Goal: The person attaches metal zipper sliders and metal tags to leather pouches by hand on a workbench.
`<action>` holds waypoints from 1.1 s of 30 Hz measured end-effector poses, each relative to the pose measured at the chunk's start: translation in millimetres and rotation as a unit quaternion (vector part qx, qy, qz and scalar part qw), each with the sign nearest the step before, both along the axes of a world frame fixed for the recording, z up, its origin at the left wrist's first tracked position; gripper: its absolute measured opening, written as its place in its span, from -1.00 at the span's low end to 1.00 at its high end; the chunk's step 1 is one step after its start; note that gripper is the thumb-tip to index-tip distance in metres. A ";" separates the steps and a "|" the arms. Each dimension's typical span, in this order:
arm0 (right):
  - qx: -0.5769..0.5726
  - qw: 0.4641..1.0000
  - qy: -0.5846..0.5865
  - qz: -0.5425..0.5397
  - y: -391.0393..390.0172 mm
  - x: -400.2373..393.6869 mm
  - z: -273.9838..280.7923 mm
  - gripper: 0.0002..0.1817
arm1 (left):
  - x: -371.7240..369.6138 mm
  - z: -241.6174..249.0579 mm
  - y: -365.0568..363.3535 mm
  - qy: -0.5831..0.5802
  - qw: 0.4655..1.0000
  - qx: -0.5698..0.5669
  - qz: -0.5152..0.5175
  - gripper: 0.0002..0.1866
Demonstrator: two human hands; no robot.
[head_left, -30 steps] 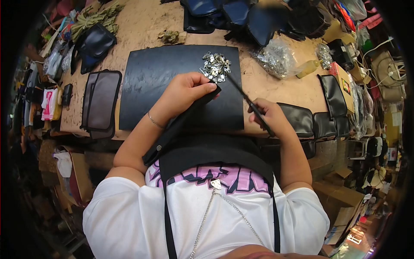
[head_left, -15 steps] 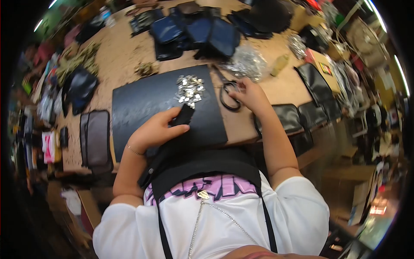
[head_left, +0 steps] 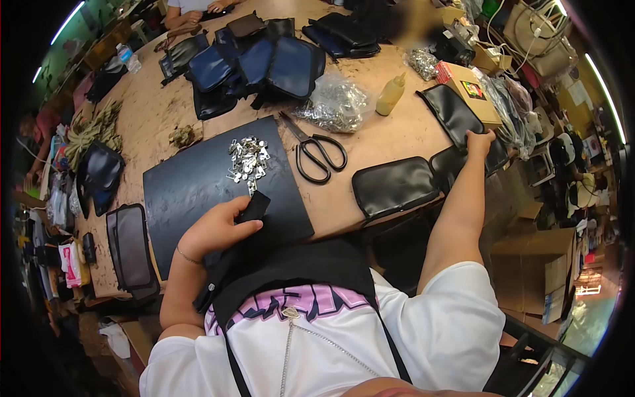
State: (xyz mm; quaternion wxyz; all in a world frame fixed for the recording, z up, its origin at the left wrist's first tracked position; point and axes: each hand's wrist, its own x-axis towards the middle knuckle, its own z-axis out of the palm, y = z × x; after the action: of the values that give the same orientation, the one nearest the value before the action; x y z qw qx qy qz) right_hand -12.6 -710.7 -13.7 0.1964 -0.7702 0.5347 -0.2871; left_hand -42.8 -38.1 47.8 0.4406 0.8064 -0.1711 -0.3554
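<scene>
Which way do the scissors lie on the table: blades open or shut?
Shut. The scissors lie flat on the table, blades together in one point; only the handle loops spread.

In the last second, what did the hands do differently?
The right hand let go of the scissors, now lying on the table, and stretched out right to a black pouch. The left hand still holds the black strap on the mat.

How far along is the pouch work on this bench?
Looks mid-batch. Finished-looking blue pouches are stacked at the far side. In hand: the left hand holds a black strip on the black mat; the right hand reaches a black pouch. Left: a pile of zipper pulls, scissors idle.
</scene>
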 end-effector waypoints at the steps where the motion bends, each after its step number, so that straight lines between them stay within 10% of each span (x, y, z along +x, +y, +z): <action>1: -0.031 0.999 -0.028 0.015 -2.5 1.1 -3.0 -0.24 | 1.0 -1.0 -3.7 -0.004 1.000 0.016 -0.003 -0.65; 5: -0.148 0.940 -0.232 0.201 -25.4 29.7 12.0 -0.68 | 4.7 11.1 -22.0 0.015 0.996 0.087 -0.008 -0.66; 12: -0.056 0.807 -0.564 0.167 -54.4 58.8 70.6 -0.77 | 14.6 2.4 -33.9 -0.021 0.998 0.061 -0.023 -0.71; 18: 0.255 0.902 -0.345 0.045 -162.2 66.6 -4.3 -0.40 | 17.3 0.1 -36.2 -0.018 0.998 0.054 -0.009 -0.74; 25: -0.100 0.988 -0.115 -0.003 -24.6 41.7 23.4 -0.28 | 28.2 25.9 -37.3 0.050 0.989 -0.138 0.013 -0.71; 29: 0.075 0.829 -0.394 0.390 127.0 17.0 62.4 -0.50 | 37.5 44.8 -40.1 0.153 0.934 -0.314 0.076 -0.68; 31: 0.236 0.750 -0.305 0.537 214.1 -8.0 70.1 -0.56 | 37.0 46.5 -50.3 0.147 0.925 -0.346 0.064 -0.67; 33: 0.346 0.593 -0.201 0.698 289.2 -28.8 57.2 -0.15 | 34.7 49.9 -61.2 0.148 0.895 -0.412 0.086 -0.66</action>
State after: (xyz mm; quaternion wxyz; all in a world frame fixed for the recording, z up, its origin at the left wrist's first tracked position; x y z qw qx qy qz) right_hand -41.4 -421.5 43.5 0.6909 -0.7048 -0.1608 -0.0031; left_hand -8.1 -99.3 97.7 0.7822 0.5026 -0.1650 -0.3292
